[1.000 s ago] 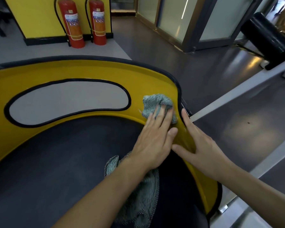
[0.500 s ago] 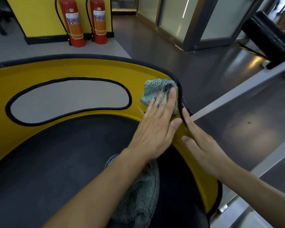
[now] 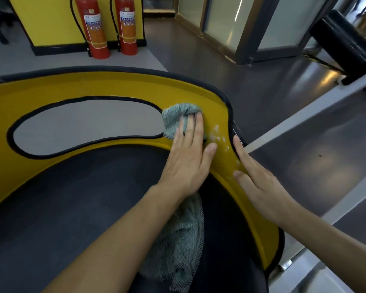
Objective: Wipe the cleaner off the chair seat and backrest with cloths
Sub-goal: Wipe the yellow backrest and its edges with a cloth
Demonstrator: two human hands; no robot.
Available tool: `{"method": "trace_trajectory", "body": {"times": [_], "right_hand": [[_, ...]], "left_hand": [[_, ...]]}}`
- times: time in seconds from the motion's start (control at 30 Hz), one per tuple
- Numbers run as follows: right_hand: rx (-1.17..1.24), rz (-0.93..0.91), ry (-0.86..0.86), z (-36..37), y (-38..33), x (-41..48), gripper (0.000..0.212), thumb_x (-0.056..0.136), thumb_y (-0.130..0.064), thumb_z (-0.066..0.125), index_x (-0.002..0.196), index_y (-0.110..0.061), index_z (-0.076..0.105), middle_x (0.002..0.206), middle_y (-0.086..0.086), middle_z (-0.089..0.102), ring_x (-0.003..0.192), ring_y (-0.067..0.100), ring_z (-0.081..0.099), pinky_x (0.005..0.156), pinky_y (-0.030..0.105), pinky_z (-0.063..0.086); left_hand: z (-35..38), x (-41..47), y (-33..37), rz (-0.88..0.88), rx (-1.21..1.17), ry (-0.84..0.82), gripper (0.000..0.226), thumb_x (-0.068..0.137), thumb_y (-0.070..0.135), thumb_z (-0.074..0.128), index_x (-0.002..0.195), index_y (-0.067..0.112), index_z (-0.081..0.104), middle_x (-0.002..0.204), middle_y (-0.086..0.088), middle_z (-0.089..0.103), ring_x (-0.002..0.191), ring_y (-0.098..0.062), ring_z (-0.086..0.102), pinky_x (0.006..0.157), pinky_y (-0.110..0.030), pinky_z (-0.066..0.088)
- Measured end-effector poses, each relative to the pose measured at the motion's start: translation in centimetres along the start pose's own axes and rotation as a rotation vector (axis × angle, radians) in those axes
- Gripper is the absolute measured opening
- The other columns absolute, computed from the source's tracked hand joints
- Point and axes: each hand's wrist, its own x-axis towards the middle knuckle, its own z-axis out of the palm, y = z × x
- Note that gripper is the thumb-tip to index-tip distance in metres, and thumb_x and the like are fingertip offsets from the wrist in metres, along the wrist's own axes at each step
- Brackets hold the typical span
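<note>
A curved yellow backrest (image 3: 93, 85) with black trim and an oval cut-out wraps around the dark seat (image 3: 72, 208). My left hand (image 3: 188, 159) presses a grey-green cloth (image 3: 175, 117) flat against the backrest, just right of the cut-out, fingers straight. White flecks of cleaner (image 3: 220, 136) show on the yellow surface right of the cloth. My right hand (image 3: 256, 182) rests flat on the right side of the backrest, fingers straight, holding nothing. A second grey-green cloth (image 3: 182, 246) lies bunched on the seat under my left forearm.
Two red fire extinguishers (image 3: 93, 30) stand against a yellow wall behind the chair. A glass door frame (image 3: 247, 28) is at the back right, and a black padded roll (image 3: 344, 41) on a white frame sits far right. Grey floor surrounds the chair.
My left hand slid the cloth up toward the backrest's rim, then left and down to the cut-out's edge, uncovering cleaner flecks. My right hand stayed on the backrest's right side.
</note>
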Motion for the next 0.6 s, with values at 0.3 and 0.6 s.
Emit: {"method": "trace_trajectory", "body": {"times": [0.3,0.6], "right_hand": [[0.005,0.003,-0.009,-0.1,0.0,0.1,0.064,0.102,-0.047,0.03,0.153,-0.055,-0.007,0.151,-0.033,0.014,0.13,-0.019,0.018,0.104,0.005,0.014],[-0.029,-0.001,0.006,-0.1,0.3,0.1,0.065,0.101,-0.05,0.031,0.15,-0.06,-0.01,0.156,-0.028,0.017,0.139,-0.008,0.02,0.114,0.021,0.018]], "left_hand": [[0.8,-1.1,-2.6,-0.128,-0.046,-0.103,0.064,0.109,0.047,0.02,0.159,0.025,-0.012,0.169,0.004,-0.01,0.147,0.002,-0.022,0.126,-0.035,-0.007],[1.5,-1.7,-2.7,-0.149,0.008,-0.108,0.069,0.107,0.05,0.02,0.16,0.021,-0.015,0.169,-0.002,-0.013,0.152,-0.008,-0.016,0.126,-0.035,-0.006]]}}
